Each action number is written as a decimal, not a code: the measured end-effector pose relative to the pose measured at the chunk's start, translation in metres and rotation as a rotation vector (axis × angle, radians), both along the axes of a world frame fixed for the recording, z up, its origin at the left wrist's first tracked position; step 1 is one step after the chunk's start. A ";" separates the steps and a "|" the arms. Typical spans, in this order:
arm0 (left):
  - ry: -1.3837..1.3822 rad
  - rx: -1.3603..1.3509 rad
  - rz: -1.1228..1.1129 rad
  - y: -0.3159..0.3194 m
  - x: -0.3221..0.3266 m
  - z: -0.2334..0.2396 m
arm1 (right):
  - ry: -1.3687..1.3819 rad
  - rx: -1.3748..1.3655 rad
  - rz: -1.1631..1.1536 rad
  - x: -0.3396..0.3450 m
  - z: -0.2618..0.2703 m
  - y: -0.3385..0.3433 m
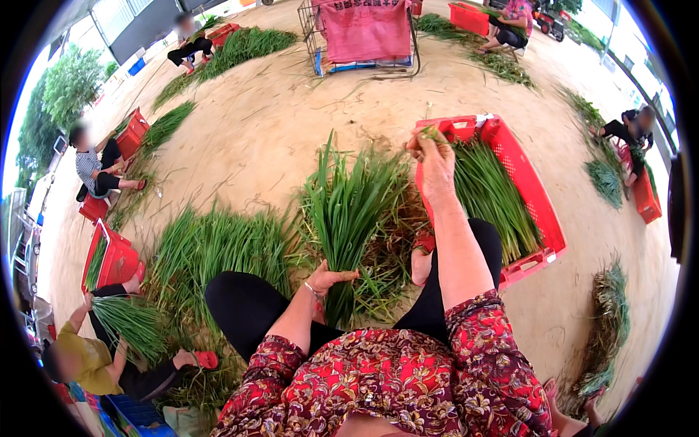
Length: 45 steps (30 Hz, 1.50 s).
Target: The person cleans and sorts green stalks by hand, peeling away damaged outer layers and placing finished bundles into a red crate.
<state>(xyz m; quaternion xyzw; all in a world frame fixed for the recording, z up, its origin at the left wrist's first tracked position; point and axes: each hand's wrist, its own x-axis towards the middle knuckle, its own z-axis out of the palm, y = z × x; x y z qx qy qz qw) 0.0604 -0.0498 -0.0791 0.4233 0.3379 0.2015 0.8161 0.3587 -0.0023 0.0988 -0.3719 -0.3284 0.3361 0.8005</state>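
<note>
My left hand grips a bunch of long green leaves, likely garlic chives, held between my knees with the leaf ends pointing away from me. Raised to the right, my right hand pinches a small bit of green leaf at the fingertips. That hand is above the near-left rim of a red plastic crate. Inside the crate lie neatly aligned green stalks. Under the held bunch spreads a heap of loose trimmings, part green and part brown.
A pile of unsorted greens lies to my left. Beyond it, a co-worker holds a bunch near another red crate. A wire cart with a pink sack stands ahead. More greens lie at right on the floor.
</note>
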 end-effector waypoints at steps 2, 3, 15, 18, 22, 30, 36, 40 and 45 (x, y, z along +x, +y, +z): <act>0.025 -0.028 0.057 0.000 -0.003 -0.001 | -0.087 0.098 -0.077 0.004 0.005 -0.002; 0.006 -0.023 0.052 0.001 -0.004 -0.002 | -0.114 0.135 -0.086 0.001 0.017 -0.009; 0.003 0.092 -0.063 0.003 -0.004 -0.005 | -0.470 0.043 0.017 -0.037 0.000 0.000; -0.006 0.079 -0.068 0.000 -0.003 0.008 | -0.759 -0.210 -0.097 -0.030 -0.006 0.003; -0.041 0.037 -0.140 0.000 -0.003 0.017 | -0.967 -0.404 -0.119 -0.021 -0.029 0.010; -0.070 -0.031 -0.163 -0.005 -0.004 0.026 | -1.128 -0.522 0.006 -0.025 -0.012 -0.009; -0.095 -0.018 -0.250 -0.002 -0.006 0.020 | -1.142 -0.566 0.171 -0.024 -0.005 -0.009; -0.089 -0.025 -0.247 -0.003 -0.005 0.023 | -0.967 -0.571 0.244 -0.023 -0.013 -0.007; -0.106 -0.012 -0.154 -0.007 -0.001 0.029 | -1.031 -0.636 0.198 -0.021 -0.009 -0.011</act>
